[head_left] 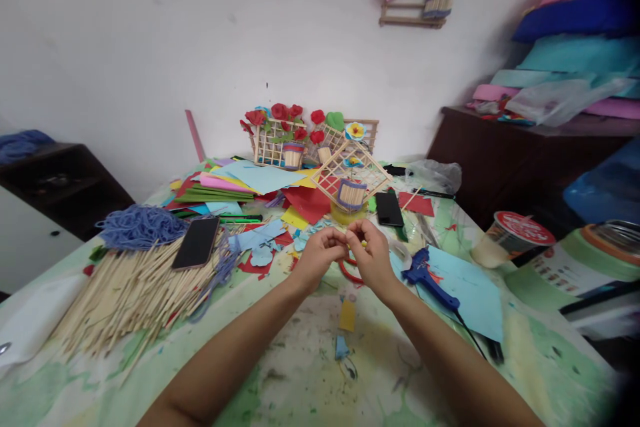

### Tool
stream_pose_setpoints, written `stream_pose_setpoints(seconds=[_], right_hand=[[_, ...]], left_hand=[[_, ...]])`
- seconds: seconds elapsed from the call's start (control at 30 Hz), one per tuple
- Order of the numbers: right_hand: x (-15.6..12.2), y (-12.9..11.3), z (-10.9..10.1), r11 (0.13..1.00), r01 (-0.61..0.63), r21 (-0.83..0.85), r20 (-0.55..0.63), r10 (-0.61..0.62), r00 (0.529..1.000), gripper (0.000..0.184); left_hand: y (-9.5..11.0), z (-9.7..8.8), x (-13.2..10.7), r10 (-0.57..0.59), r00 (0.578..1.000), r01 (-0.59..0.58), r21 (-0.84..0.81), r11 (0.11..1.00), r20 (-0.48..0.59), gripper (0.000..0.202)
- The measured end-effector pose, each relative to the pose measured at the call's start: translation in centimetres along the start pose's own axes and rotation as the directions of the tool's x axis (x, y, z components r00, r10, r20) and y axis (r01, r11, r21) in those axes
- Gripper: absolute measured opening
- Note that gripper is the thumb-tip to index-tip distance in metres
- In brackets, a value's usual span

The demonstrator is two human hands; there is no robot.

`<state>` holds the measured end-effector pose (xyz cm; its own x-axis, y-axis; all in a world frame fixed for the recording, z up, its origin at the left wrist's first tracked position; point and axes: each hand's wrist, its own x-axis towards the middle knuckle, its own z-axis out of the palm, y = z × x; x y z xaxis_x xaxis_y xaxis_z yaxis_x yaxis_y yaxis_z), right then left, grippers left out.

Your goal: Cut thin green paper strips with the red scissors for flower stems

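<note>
My left hand (pixel 323 255) and my right hand (pixel 367 253) meet fingertip to fingertip above the middle of the table. Both are closed in a pinch; whatever lies between the fingers is too small or hidden to name. Beneath my right hand, a red loop (pixel 351 273) shows partly. Just beyond the hands, a lattice of thin sticks (pixel 325 177) stands tilted with a small stick basket (pixel 352 194) and a yellow-centred paper flower (pixel 355 131) on it. A yellow paper piece (pixel 347 315) and a light blue scrap (pixel 342 347) lie nearer to me.
On the left lie many thin sticks (pixel 125 293), blue yarn (pixel 143 227) and a phone (pixel 196 243). A blue glue gun (pixel 431 280) rests on light blue paper (pixel 480 287) at right, near a lidded cup (pixel 513 239) and a large green jug (pixel 575 267). Another phone (pixel 389 209) lies behind.
</note>
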<state>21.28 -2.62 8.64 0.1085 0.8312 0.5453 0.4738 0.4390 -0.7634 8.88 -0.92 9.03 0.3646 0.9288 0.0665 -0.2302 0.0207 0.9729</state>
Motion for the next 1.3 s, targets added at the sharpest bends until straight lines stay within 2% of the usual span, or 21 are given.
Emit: stream_pose_setpoints(seconds=[0.37,1.0,1.3], right_hand=[[0.30,-0.57,-0.40,0.991,-0.055,0.118,-0.069,0.064,0.996,0.019],[0.19,-0.45,0.03,0.919,-0.122,0.375,-0.089,0.167,0.982,0.010],[0.52,-0.28,-0.02,0.889,-0.145,0.435,-0.089,0.203,0.975,0.016]], left_hand=[[0.01,0.65,-0.57,-0.003,1.000,0.001,0.065,0.998,0.025,0.012],[0.15,0.66,-0.72,0.030,0.997,-0.038,0.118,0.992,0.067,0.011],[0.18,0.39,-0.68,-0.005,0.998,0.002,0.042,0.999,0.067,0.011]])
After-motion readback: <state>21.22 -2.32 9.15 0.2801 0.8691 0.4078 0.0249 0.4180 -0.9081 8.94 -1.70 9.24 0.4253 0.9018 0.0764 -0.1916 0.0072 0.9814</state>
